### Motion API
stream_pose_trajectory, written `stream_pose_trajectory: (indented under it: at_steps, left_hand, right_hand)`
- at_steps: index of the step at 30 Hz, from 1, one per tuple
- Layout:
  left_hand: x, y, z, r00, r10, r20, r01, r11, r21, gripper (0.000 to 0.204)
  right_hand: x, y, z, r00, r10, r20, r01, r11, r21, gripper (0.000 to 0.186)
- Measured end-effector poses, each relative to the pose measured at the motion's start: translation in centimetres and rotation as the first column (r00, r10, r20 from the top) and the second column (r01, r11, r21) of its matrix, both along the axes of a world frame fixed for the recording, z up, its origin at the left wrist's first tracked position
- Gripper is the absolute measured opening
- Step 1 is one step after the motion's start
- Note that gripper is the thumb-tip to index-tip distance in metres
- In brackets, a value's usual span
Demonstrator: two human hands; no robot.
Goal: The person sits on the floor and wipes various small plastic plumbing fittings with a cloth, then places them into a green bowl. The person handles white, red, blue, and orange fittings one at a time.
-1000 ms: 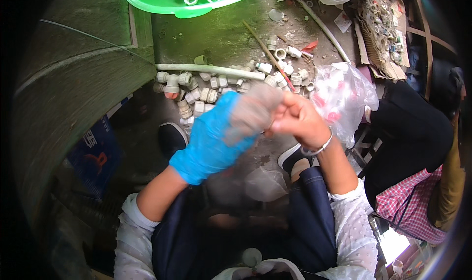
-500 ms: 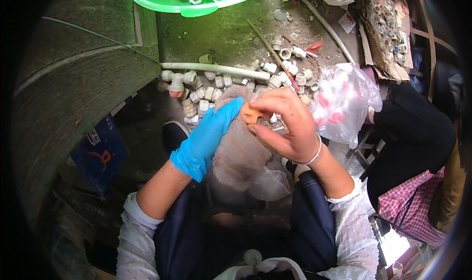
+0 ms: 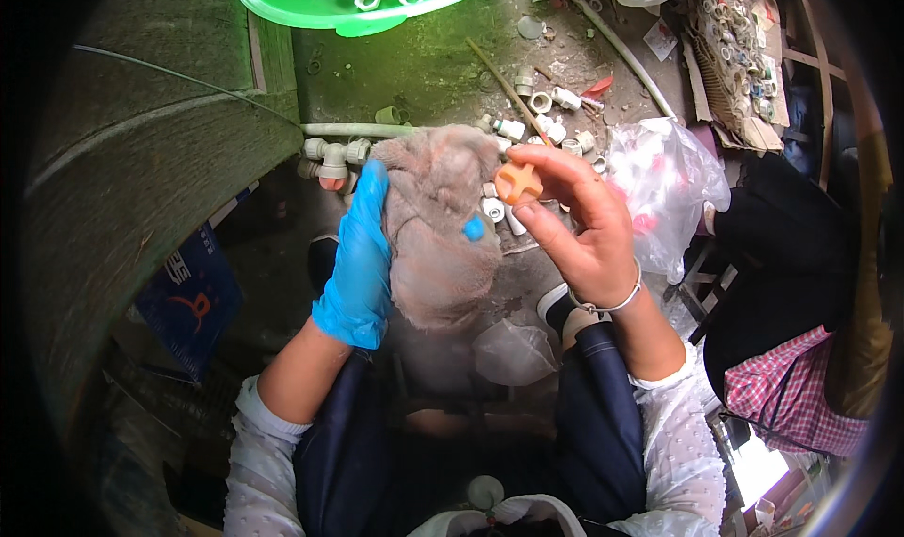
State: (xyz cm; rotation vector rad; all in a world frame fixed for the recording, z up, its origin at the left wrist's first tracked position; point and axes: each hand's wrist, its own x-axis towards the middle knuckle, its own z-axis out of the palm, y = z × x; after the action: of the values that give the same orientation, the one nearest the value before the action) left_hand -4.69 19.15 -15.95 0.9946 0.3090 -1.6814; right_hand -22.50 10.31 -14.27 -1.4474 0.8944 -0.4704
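My left hand (image 3: 358,259), in a blue rubber glove, is closed on a fuzzy grey-pink cloth (image 3: 443,278), which hangs over the near side of the work surface. A small blue patch (image 3: 473,228) shows amid the cloth; I cannot tell whether it is a glove fingertip. My bare right hand (image 3: 584,212) pinches an orange cross-shaped knob (image 3: 519,184) between thumb and fingers, just right of the cloth and apart from it. White pipe fittings (image 3: 493,210) lie behind and below the knob, several of them covered by the cloth.
A green basin (image 3: 358,24) with several plastic nuts stands at the far side. A clear bag (image 3: 669,184) of red and white parts lies to the right. Beyond it is a cardboard box (image 3: 744,75) of small fittings. Another person's dark-clothed leg (image 3: 791,245) is at the right.
My right hand has drawn the orange knob to the right, away from the gloved hand. The left hand and cloth have shifted left, the cloth now spread over more of the fittings.
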Motion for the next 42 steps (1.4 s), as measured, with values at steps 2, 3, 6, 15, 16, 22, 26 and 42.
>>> stream_pose_trajectory:
  at_steps: [2, 3, 6, 15, 16, 22, 26, 42]
  left_hand:
    - [0.1, 0.1, 1.3, 0.927, -0.136, 0.350, 0.174, 0.982, -0.079, 0.036]
    - [0.5, 0.3, 1.5, 0.768, -0.236, 0.596, 0.375, 0.919, -0.120, 0.032]
    - [0.1, 0.5, 0.8, 0.442, -0.043, 0.896, 0.524, 0.823, -0.219, 0.025]
    - [0.3, 0.6, 1.4, -0.164, 0.214, 0.963, 0.685, 0.727, -0.045, 0.053]
    - [0.3, 0.5, 1.6, -0.174, 0.210, 0.962, 0.691, 0.723, -0.033, 0.052]
    - [1.6, 0.6, 3.6, 0.655, -0.269, 0.706, 0.543, 0.818, -0.192, 0.033]
    - [1.7, 1.8, 2.9, 0.809, -0.136, 0.572, 0.286, 0.941, -0.181, 0.017]
    - [0.8, 0.6, 1.9, -0.117, 0.269, 0.956, 0.586, 0.796, -0.152, 0.043]
  right_hand:
    - [0.1, 0.1, 0.5, 1.000, -0.006, 0.026, 0.002, 0.991, 0.136, 0.037]
    - [0.1, 0.3, 0.4, 0.998, -0.031, 0.060, 0.017, 0.975, 0.223, 0.037]
    - [0.1, 1.0, 0.4, 0.986, -0.101, 0.134, 0.039, 0.916, 0.399, 0.039]
    - [0.7, 1.4, 1.2, 0.989, -0.046, 0.138, -0.007, 0.933, 0.361, 0.036]
    - [0.4, 1.4, 1.1, 0.996, -0.007, 0.088, -0.015, 0.968, 0.250, 0.035]
    - [1.5, 1.3, 1.6, 0.995, -0.029, 0.094, 0.025, 0.998, 0.049, 0.035]
    - [1.3, 0.3, 1.3, 0.997, 0.036, 0.064, -0.029, 0.993, -0.113, 0.035]
    - [2.1, 1.5, 2.8, 0.993, -0.022, 0.117, -0.029, 0.907, 0.420, 0.035]
